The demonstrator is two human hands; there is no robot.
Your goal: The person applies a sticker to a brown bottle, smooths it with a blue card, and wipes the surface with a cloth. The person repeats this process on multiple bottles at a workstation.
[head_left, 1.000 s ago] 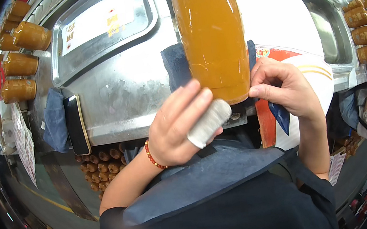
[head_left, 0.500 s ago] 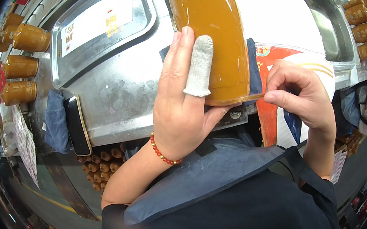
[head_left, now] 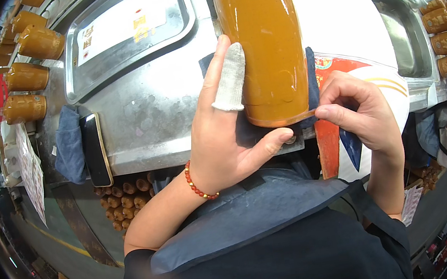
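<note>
A large plastic bottle (head_left: 264,44) of amber-orange liquid lies on a dark blue cloth (head_left: 245,131) on the steel counter.

Left hand (head_left: 226,139): flattening against the side of the orange bottle (head_left: 264,44), its bandaged finger (head_left: 230,76) now pointing up the bottle instead of curling under it.
Right hand (head_left: 361,115): sliding down from the bottle's side, pinching at its bottom rim.

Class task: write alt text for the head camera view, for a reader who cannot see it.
A left hand with a white-wrapped finger steadies a large orange-brown jar on a steel counter, while the right hand pinches at the jar's bottom edge. Similar jars line the counter's left side.
</note>
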